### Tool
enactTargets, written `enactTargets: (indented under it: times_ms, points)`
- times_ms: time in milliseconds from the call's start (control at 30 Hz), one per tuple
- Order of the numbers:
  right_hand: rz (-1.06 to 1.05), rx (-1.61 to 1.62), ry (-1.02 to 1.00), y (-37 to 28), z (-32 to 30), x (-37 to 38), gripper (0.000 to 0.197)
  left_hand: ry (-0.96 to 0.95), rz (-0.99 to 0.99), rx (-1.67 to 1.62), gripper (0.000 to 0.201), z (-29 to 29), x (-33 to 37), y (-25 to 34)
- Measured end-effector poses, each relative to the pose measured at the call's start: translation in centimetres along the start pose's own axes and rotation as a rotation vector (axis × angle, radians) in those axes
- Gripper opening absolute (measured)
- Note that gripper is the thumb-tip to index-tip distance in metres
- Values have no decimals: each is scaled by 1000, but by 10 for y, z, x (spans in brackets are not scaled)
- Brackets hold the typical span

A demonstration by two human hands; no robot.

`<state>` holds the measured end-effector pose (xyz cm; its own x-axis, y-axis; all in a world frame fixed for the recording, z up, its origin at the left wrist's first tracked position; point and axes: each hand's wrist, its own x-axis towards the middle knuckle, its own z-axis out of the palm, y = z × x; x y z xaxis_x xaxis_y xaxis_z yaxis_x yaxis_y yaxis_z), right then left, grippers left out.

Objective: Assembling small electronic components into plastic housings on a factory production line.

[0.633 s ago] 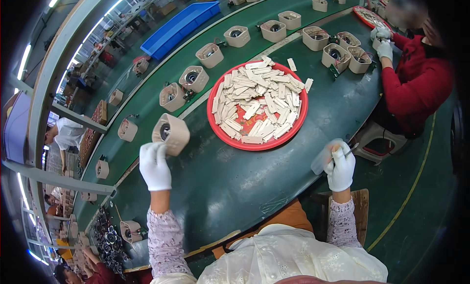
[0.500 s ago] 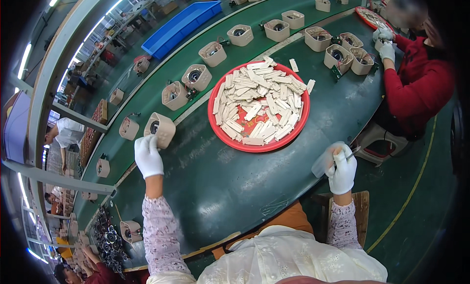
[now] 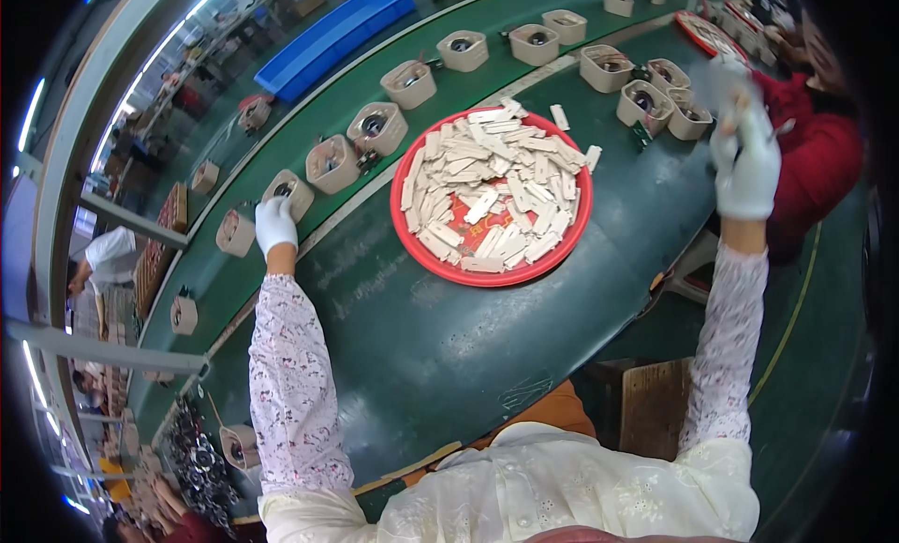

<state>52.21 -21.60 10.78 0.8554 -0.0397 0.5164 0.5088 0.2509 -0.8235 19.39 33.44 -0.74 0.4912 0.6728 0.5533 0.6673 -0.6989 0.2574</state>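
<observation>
My left hand (image 3: 276,227), in a white glove, is at the near side of a beige speaker housing (image 3: 292,193) on the green belt. Its fingers are closed at the housing's edge; a round dark part shows inside. My right hand (image 3: 747,168), also gloved, is raised at the far right, in front of a co-worker's red sleeve. Its fingers are closed round something pale and blurred, and a small metal tip sticks out beside them; I cannot make out what it is. Between my hands stands a red round tray (image 3: 492,279) heaped with flat cream-coloured strips (image 3: 459,173).
More beige housings (image 3: 372,126) stand in a row along the belt (image 3: 431,98). Several others (image 3: 644,106) cluster near the co-worker (image 3: 810,159). A blue bin (image 3: 337,37) lies beyond the belt. Dark wired parts (image 3: 201,468) are piled at lower left. A wooden stool (image 3: 655,407) stands below the table edge.
My left hand has brought the housing away from me onto the belt's row. My right hand has swung from the table's near edge up and right toward the co-worker.
</observation>
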Motion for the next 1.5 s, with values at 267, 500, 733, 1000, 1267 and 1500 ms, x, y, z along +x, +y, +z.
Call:
enactTargets:
  times_ms: [267, 500, 733, 1000, 1267, 1500]
  points:
    - [493, 218, -1143, -70, 139, -178, 30, 100, 284, -28, 19, -1, -18, 50]
    - [-96, 787, -1130, -106, 195, -279, 18, -71, 274, -130, 30, 39, 2, 85]
    - [804, 398, -1169, -48, 77, -253, 20, -64, 220, -241, 12, 61, 18, 114]
    - [1081, 218, -1005, -36, 41, -269, 22, -35, 230, -202, 8, -31, -59, 83]
    - [586, 148, -554, -29, 11, -215, 15, -95, 228, -195, 11, -179, -216, 89]
    - [419, 139, -107, 1, -3, -76, 17, -227, 103, -478, 19, -200, -280, 169]
